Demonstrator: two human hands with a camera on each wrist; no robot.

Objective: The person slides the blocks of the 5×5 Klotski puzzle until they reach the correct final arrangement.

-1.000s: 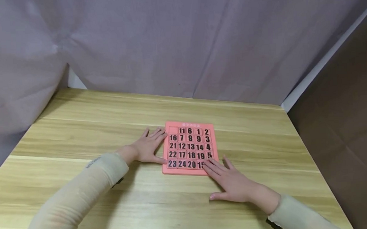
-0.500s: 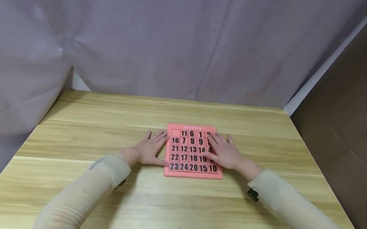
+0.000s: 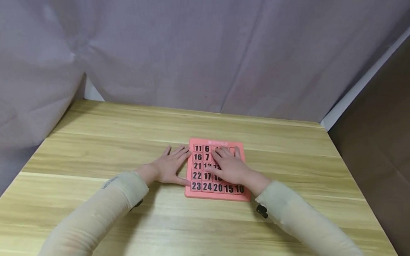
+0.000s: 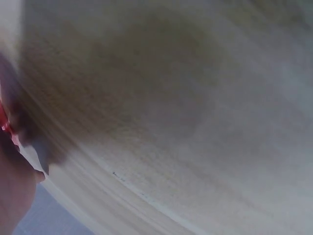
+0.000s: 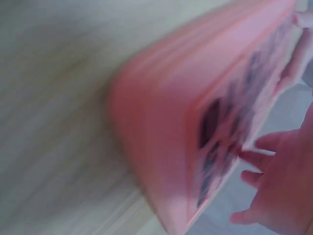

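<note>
In the head view, a pink number puzzle (image 3: 216,169) is seen lying flat on the wooden counter (image 3: 90,147), slightly right of the middle and well away from every counter edge; bare wood is left on all sides, most of it to the left and toward the near edge. The left hand (image 3: 168,167) is laid flat on the counter, palm down, fingers straight and spread, their tips and the thumb set against the puzzle's left edge; its grip is released, nothing being held. The right hand (image 3: 228,165) is stretched over the puzzle from the near right, palm down, fingers extended onto the upper right tiles; the grip is likewise released, the tiles only being pressed. Both forearms are covered by pale sleeves (image 3: 93,218); a grey curtain (image 3: 202,49) is hung behind the counter's far edge, and a brown wall (image 3: 385,144) is seen past the right edge.

In the left wrist view, blurred wood grain of the counter (image 4: 186,112) fills most of the picture; a part of the hand (image 4: 14,196) is seen at the lower left, with a sliver of red at the left border.

In the right wrist view, much blurred, the puzzle (image 5: 166,127) is seen edge-on on the counter (image 5: 54,98); the right hand's fingers (image 5: 254,157) are laid on its numbered face.
</note>
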